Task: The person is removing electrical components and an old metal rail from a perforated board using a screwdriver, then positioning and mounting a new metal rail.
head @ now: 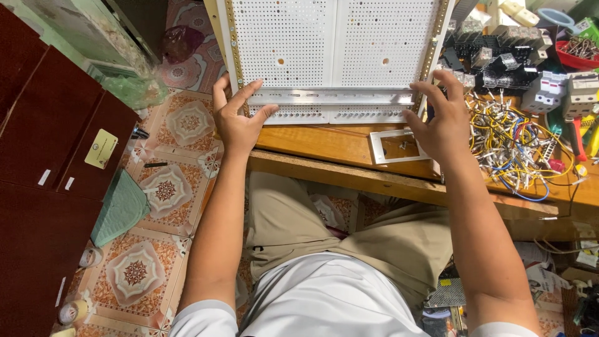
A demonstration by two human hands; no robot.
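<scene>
Panel: a white perforated metal mounting plate [337, 43] lies flat on the wooden workbench [324, 145], its near edge facing the person.
Rail: a pale slotted metal rail [331, 97] runs across the plate's near end, between the two hands.
Left hand: the left hand [237, 118] rests at the plate's left corner, fingers spread, thumb on the rail's left end; unclenched, pressing rather than gripping.
Right hand: the right hand [440, 122] is spread over the rail's right end, fingertips on it, nothing enclosed.
Beside the right hand: a small white rectangular frame [394, 146] lies on the bench, just beside the wrist.
Further right: a tangle of yellow, white and blue wires [511, 146], then grey circuit breakers [564, 90].
Below: a patterned tiled floor [168, 187].
</scene>
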